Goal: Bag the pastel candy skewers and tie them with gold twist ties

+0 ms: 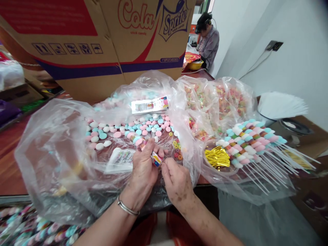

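In my left hand (145,167) is a wrapped marshmallow candy stick (138,140), its pink, white and blue pieces poking out past the thumb. The wrapper's printed end (156,159) shows between my two hands. My right hand (178,179) is closed against that end; what its fingertips pinch is hidden. Loose pink, white and blue candies (123,130) lie on clear plastic just beyond. Small ring-shaped gummies (177,147) are by my right fingers. A stack of printed wrappers (120,160) lies left of my left hand, and another stack (150,105) rests farther back.
At right, gold twist ties (217,158) fill a round container beside a pile of candy skewers (252,141) with white sticks. Bags of gummies (217,99) stand behind. A large carton (102,44) blocks the back. More wrapped candy sticks (43,227) lie lower left. Another person (208,44) sits beyond.
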{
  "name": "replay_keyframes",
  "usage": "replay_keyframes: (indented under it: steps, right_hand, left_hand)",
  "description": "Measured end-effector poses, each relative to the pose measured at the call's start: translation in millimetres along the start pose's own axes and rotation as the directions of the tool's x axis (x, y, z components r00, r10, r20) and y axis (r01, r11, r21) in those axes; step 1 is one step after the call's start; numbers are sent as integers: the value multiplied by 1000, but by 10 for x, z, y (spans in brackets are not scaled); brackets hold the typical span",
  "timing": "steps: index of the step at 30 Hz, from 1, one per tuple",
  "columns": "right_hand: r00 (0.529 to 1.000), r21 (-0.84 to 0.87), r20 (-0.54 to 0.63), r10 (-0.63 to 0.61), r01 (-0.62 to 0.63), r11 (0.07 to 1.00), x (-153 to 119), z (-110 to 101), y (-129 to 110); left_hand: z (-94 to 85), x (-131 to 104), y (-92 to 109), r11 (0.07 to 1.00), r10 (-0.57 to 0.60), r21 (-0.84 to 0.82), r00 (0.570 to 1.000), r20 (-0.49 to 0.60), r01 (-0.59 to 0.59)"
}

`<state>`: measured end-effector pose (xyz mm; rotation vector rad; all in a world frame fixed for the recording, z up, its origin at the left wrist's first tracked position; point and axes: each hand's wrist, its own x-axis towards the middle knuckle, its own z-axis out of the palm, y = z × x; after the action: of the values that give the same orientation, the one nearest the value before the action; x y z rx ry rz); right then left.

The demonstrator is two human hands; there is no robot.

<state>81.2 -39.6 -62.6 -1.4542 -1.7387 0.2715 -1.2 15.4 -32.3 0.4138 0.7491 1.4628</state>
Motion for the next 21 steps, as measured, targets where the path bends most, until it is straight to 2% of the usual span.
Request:
replay_keyframes:
  steps: [5, 9, 11, 14, 17, 19, 21]
  right_hand:
    - [992, 131, 76, 100, -109, 985, 22, -14, 1]
    - [977, 376, 61, 203, -211, 902, 34, -69, 1]
    - [975, 445, 105, 197, -223, 867, 51, -72, 4]
    - [972, 389, 191, 134, -200, 899, 70, -16, 19]
    - [983, 255, 168, 77, -119, 960, 82, 38, 46]
    - [991, 170, 135, -3, -20, 985, 106, 7, 78]
    - [984, 54, 126, -127, 121, 991, 151, -92, 128]
  left_hand:
    - [-9, -46, -35, 998, 16, 57, 1000, 5, -16]
    - [-47, -63, -83, 990, 82, 116, 996, 38, -86]
    - [-67, -80, -114, 980, 127, 152, 992, 10, -127]
    - [-86, -119, -163, 969, 131, 214, 991, -24, -123]
    - [-87, -123, -138, 958, 141, 248, 989, 36, -146]
    - [-84, -73, 7, 952, 166, 250, 984, 59, -176]
    - [-88, 20, 283, 953, 157, 258, 987, 28, -158]
